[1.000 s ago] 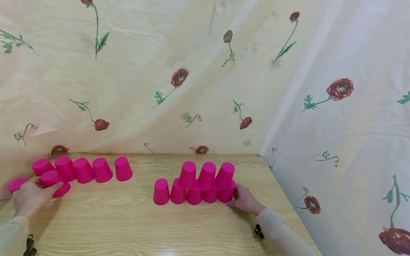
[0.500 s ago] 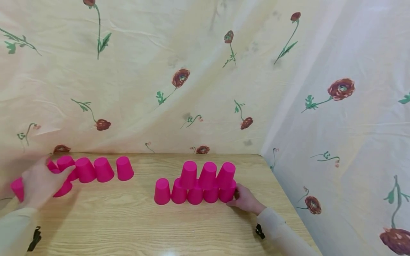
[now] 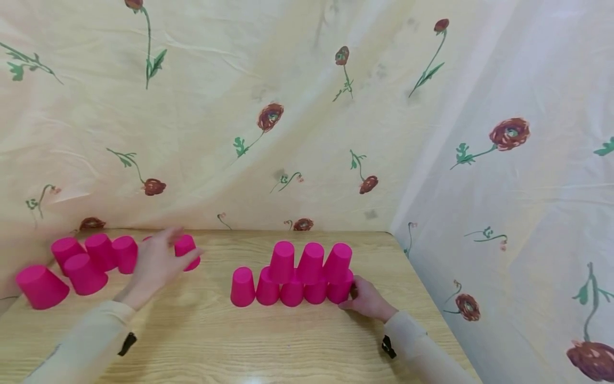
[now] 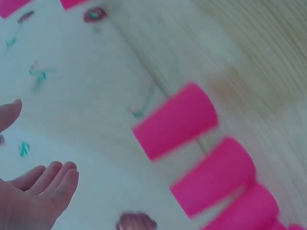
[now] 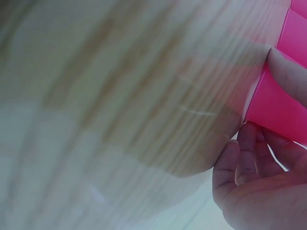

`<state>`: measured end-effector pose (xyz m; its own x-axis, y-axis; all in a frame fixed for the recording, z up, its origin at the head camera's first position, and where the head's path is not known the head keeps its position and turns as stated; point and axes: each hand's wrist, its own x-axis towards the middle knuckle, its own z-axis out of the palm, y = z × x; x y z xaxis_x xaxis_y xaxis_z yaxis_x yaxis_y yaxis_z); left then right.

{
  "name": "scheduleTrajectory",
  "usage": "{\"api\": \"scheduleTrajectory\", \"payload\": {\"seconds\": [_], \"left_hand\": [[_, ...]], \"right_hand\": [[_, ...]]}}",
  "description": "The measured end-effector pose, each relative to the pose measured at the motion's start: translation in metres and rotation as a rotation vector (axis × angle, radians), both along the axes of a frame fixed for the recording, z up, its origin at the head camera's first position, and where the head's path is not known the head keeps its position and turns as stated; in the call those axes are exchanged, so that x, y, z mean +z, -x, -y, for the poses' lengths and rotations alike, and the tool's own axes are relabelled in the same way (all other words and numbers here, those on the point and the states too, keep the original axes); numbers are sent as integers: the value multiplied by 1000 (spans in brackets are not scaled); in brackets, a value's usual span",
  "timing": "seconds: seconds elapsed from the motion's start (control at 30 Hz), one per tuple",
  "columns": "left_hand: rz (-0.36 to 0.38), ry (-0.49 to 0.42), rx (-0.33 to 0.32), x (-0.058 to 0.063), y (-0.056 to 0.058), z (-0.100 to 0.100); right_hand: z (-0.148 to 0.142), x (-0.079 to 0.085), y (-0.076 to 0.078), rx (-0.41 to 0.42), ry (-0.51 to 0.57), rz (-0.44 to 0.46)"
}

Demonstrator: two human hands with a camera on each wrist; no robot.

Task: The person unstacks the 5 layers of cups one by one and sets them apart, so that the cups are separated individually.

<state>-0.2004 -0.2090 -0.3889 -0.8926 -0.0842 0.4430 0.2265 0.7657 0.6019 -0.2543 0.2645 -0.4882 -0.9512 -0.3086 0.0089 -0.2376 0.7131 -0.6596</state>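
Observation:
My left hand (image 3: 155,266) is over the left group of upside-down pink cups, fingers spread, with nothing between thumb and fingers. It partly covers one cup and comes close to the row's rightmost cup (image 3: 186,246). In the left wrist view the open left hand (image 4: 38,196) is apart from a nearby cup (image 4: 177,122). My right hand (image 3: 368,301) holds the end cup (image 3: 338,292) of the bottom row at the right, thumb in front and fingers behind. Three cups form the upper row, the middle cup (image 3: 310,264) among them. The right wrist view shows thumb and curled fingers around the held cup (image 5: 276,110).
More upside-down cups stand at the far left, including a front cup (image 3: 42,288) and one behind it (image 3: 85,274). A single-level cup (image 3: 242,288) ends the bottom row's left side. The wooden table (image 3: 230,346) meets a flowered cloth (image 3: 206,133) behind and at the right.
My left hand has let go of the front-left cups, which now stand upside down on the table, and has moved right along the row. The right hand has stayed on its cup.

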Motion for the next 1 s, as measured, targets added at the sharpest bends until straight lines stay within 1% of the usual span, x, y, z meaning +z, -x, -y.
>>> {"api": "scheduleTrajectory", "payload": {"seconds": [0.07, 0.2, 0.3, 0.37, 0.47, 0.53, 0.67, 0.8, 0.9, 1.0], "left_hand": [[7, -38, -63, -3, 3, -17], [59, -116, -179, -11, 7, -47], [92, -165, -234, -14, 10, -66], [112, -186, -255, -15, 11, -79], [150, -206, -270, -15, 13, -96], [173, -211, -267, -14, 14, -107], [188, -226, -270, -11, 17, -125], [210, -270, -276, -10, 19, -138], [226, -292, -275, -11, 21, -145], [219, -295, -280, -13, 23, -151]], "right_hand": [[0, -1, 1, -2, -5, 4], [1, -2, 2, -8, -8, 6], [2, -1, 2, -18, -4, 5], [3, 0, 1, -25, -3, 6], [3, 1, 1, -31, -10, 9], [2, 1, 0, -34, -15, 10], [2, 1, 0, -43, -11, 8], [2, 0, 1, -47, -14, 6], [2, 0, 1, -43, -14, 5], [2, -1, 2, -36, -8, 3]]}}
